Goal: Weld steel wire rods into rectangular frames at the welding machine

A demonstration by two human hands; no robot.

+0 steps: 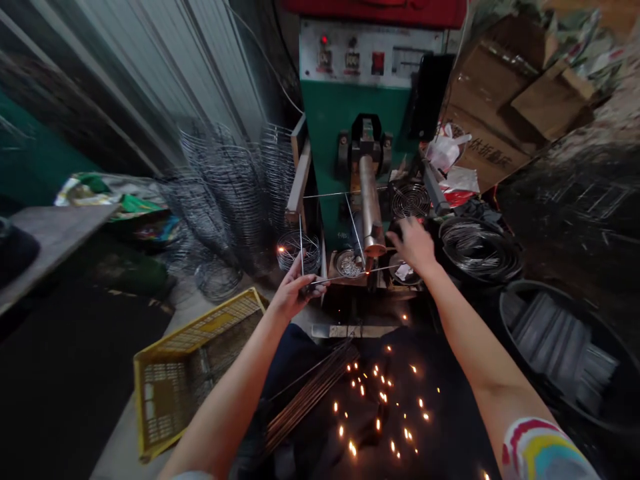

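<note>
My left hand (295, 291) is closed on a bent wire frame (333, 279) of thin metal rod, its sides running up and to the right. The frame's lower side passes under the tip of the copper-coloured electrode (371, 207) of a green spot welding machine (325, 127), where a small orange glow shows. My right hand (416, 245) is right of the electrode, slightly blurred, its fingers apart and pointing left, off the frame. Below it stands a round dish (406, 275). A dish of small metal pieces (349, 264) is left of the electrode. Bright sparks (383, 397) fall over my lap.
Stacks of wire rings (235, 180) stand at left, behind a yellow plastic crate (170, 340). A bundle of rods (310, 393) lies on my lap. On the right are coiled wire pieces (475, 247), a black tub (560, 347) of grey pieces and cardboard boxes (490, 100).
</note>
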